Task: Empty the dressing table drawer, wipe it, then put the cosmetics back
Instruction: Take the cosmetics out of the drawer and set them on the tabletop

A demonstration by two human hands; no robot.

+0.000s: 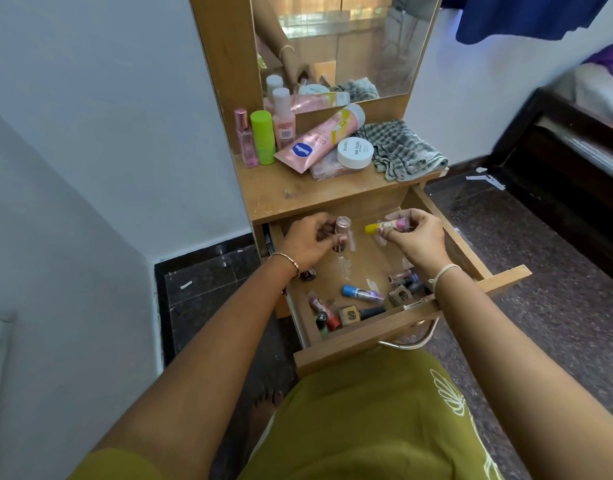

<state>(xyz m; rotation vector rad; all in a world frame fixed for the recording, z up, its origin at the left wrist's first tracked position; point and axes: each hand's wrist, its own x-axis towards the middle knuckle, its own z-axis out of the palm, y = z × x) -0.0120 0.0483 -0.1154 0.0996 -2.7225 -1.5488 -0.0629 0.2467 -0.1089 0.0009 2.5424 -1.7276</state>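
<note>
Drawer (450, 237) open, bottles still inside. Left hand (307, 242) pinched a pink bottle (445, 227); right hand (414, 237) gripped a yellow-capped tube (384, 226), possibly two. Set both upright on the shelf (291, 192), clear of the cloth (402, 148).

Over the open wooden drawer (506, 276), the left hand (307, 242) grips a small pink-capped bottle (445, 227). The right hand (414, 237) pinches a yellow-capped tube (384, 226), just right of that bottle
</note>
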